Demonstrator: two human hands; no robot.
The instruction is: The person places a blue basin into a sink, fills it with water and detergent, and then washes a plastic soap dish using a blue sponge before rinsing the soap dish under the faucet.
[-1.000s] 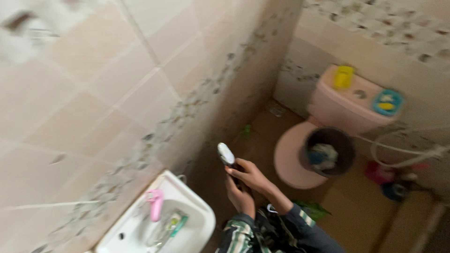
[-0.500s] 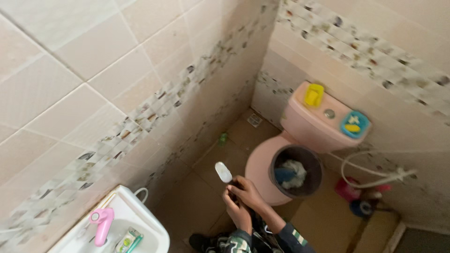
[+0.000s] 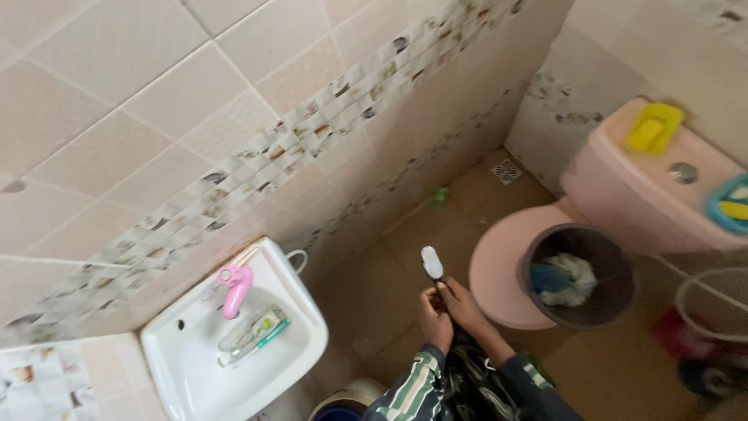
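Both my hands hold a hand sprayer with a white oval head (image 3: pixel 432 263) and a dark handle, low in the middle of the view above the brown floor. My left hand (image 3: pixel 434 322) grips the handle from the left, with a striped sleeve behind it. Just to its right, my right hand (image 3: pixel 470 307) wraps the same handle, in a dark sleeve. The sprayer head points up and away from me, toward the tiled wall.
A white sink (image 3: pixel 307 345) with a pink tap (image 3: pixel 233 285) and a tube and toothbrush (image 3: pixel 253 337) sits at lower left. At right, a pink toilet (image 3: pixel 499 269) carries a black bucket (image 3: pixel 615 292) of cloths. A floor drain (image 3: pixel 507 171) lies in the corner.
The view has swung left and down, bringing the whole sink into sight and pushing the toilet to the right. My hands keep hold of the sprayer.
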